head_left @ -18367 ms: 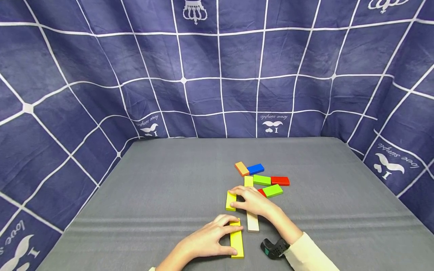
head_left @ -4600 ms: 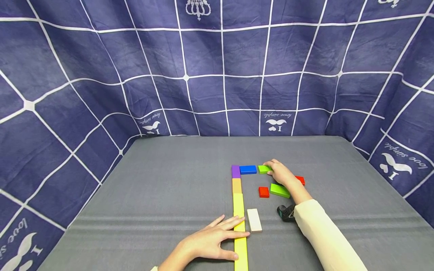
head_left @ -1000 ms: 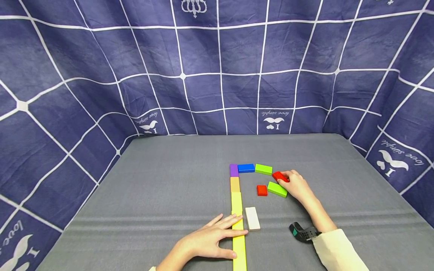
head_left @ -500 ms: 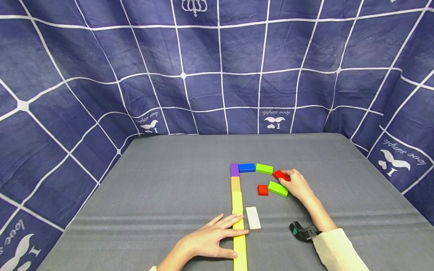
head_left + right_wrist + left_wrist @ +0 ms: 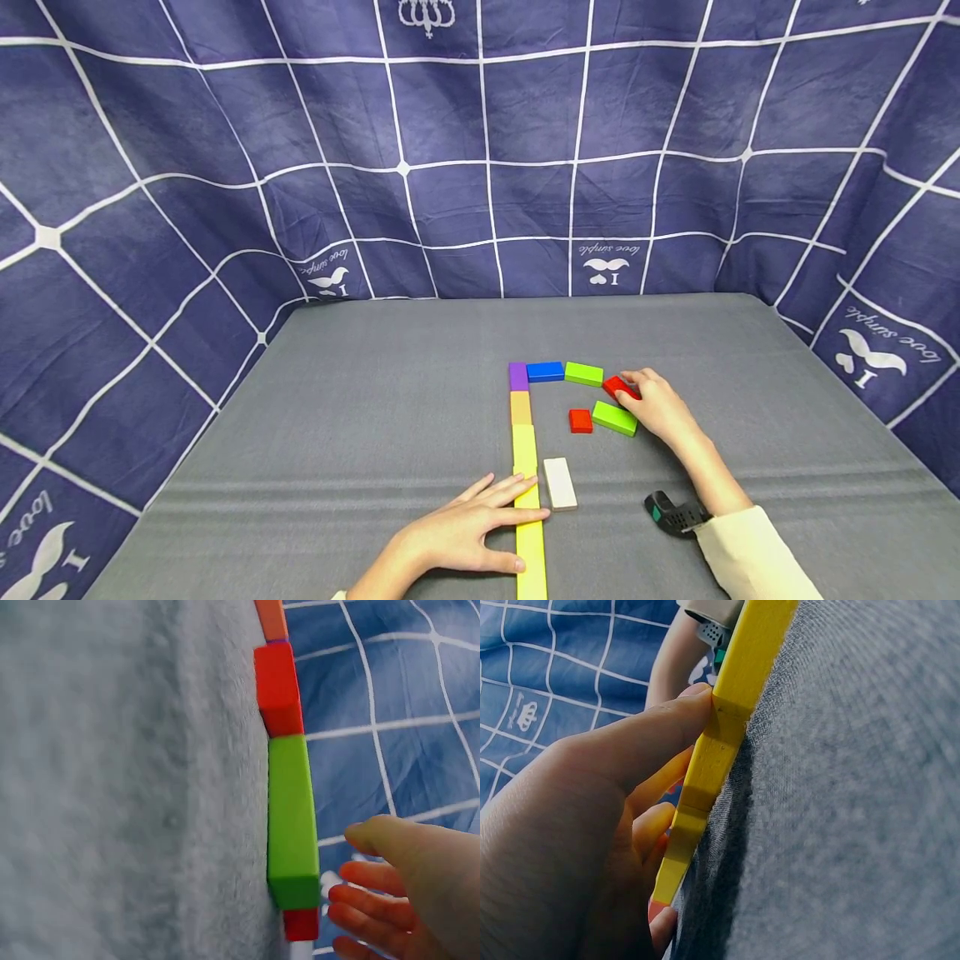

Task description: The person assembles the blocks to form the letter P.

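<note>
My left hand (image 5: 465, 525) rests with spread fingers on a column of yellow blocks (image 5: 530, 546); its thumb touches their left side. In the left wrist view the thumb meets a yellow block (image 5: 721, 739) near a seam. Beyond the yellow stand an orange block (image 5: 521, 408) and a purple block (image 5: 518, 377). A blue block (image 5: 545, 372) and a green block (image 5: 584, 374) run rightward from the purple. At that row's right end, my right hand (image 5: 660, 408) holds a slanted red block (image 5: 619, 387) between thumb and fingers, partly covering it.
Inside the curve lie a small red block (image 5: 581, 421), another green block (image 5: 615, 418) and a white block (image 5: 559, 484). A black wrist device (image 5: 675, 515) hangs under the right forearm. The grey table (image 5: 360, 417) ends at a blue gridded curtain (image 5: 450, 208).
Since the oldest frame, the blocks were rearranged into a straight column with a row curving right. Over the last second the right fingers shift slightly about the red block; the left hand stays put.
</note>
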`<action>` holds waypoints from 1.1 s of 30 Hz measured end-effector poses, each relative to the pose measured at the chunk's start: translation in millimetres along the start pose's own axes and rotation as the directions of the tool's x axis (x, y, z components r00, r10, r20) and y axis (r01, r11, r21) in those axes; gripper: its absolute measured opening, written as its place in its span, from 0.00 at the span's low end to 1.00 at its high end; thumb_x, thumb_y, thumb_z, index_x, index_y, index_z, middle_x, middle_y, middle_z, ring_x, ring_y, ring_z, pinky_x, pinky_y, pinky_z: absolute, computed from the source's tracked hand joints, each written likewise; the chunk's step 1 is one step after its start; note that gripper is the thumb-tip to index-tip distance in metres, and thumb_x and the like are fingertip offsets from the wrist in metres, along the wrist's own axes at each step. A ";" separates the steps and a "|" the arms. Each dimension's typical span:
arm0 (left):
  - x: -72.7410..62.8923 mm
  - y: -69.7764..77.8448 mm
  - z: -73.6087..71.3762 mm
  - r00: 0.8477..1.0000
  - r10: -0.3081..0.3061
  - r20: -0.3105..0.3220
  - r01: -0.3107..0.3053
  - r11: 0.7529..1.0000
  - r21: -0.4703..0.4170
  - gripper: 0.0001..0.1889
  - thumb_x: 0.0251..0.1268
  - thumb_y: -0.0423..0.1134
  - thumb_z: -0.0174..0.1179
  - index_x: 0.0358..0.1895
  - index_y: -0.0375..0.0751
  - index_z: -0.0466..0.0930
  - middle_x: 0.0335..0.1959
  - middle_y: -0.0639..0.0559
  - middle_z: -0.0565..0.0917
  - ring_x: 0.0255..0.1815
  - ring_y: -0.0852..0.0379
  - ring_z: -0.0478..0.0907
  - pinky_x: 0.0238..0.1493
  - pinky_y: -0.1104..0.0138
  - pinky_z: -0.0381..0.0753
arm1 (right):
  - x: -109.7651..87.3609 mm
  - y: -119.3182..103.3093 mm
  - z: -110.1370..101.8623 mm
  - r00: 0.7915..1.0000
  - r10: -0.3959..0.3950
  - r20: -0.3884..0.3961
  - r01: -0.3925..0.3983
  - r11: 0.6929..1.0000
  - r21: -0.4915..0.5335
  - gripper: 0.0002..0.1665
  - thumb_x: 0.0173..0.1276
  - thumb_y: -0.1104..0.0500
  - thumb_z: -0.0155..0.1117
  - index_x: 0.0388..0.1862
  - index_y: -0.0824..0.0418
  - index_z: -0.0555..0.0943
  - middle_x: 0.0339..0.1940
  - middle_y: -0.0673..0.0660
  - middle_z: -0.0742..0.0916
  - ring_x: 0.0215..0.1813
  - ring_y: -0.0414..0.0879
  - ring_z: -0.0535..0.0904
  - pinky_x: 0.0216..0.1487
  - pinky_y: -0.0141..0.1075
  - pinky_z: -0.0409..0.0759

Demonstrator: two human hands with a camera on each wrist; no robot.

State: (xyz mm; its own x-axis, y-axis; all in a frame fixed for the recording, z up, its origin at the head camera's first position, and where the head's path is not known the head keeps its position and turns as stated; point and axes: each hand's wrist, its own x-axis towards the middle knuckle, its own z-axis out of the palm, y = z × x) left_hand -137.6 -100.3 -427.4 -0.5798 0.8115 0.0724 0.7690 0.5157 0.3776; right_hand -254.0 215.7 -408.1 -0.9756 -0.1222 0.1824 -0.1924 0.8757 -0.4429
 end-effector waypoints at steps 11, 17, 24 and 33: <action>-0.2 1.3 -1.8 1.000 -0.003 0.002 0.003 1.000 -0.001 0.29 0.60 0.61 0.50 0.65 0.68 0.60 0.71 0.58 0.56 0.73 0.59 0.49 0.69 0.52 0.54 | -15.6 -35.1 17.8 0.972 -0.234 0.001 0.233 0.969 -0.086 0.18 0.56 0.55 0.64 0.45 0.60 0.82 0.42 0.58 0.82 0.47 0.54 0.77 0.48 0.51 0.74; 0.1 0.7 -1.6 1.000 -0.004 0.010 0.004 1.000 -0.004 0.29 0.60 0.61 0.49 0.65 0.68 0.59 0.71 0.58 0.57 0.73 0.59 0.49 0.69 0.52 0.54 | -25.1 -45.4 27.0 0.950 -0.314 0.004 0.311 0.938 -0.155 0.16 0.52 0.55 0.68 0.42 0.57 0.83 0.38 0.53 0.82 0.43 0.51 0.78 0.44 0.44 0.73; -0.1 0.4 -1.8 1.000 0.000 0.005 0.000 1.000 0.006 0.29 0.60 0.61 0.50 0.65 0.67 0.60 0.71 0.57 0.57 0.73 0.58 0.50 0.69 0.52 0.54 | -38.4 -49.9 28.8 0.935 -0.354 0.008 0.350 0.923 -0.161 0.15 0.51 0.55 0.69 0.40 0.55 0.83 0.35 0.50 0.82 0.41 0.46 0.78 0.41 0.43 0.74; -0.6 0.6 -0.7 1.000 0.005 0.005 -0.005 1.000 0.001 0.29 0.60 0.61 0.50 0.66 0.67 0.60 0.71 0.57 0.57 0.73 0.58 0.50 0.69 0.52 0.54 | -56.7 -48.0 17.9 0.919 -0.383 0.099 0.391 0.916 -0.093 0.14 0.53 0.55 0.67 0.41 0.53 0.82 0.37 0.48 0.82 0.41 0.44 0.78 0.44 0.45 0.76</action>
State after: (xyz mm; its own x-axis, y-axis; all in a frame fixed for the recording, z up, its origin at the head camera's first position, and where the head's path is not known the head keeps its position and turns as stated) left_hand -136.9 -100.6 -426.5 -0.5745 0.8156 0.0693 0.7721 0.5118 0.3767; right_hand -191.3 172.2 -413.0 -0.8330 -0.4934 0.2502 -0.5481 0.7975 -0.2522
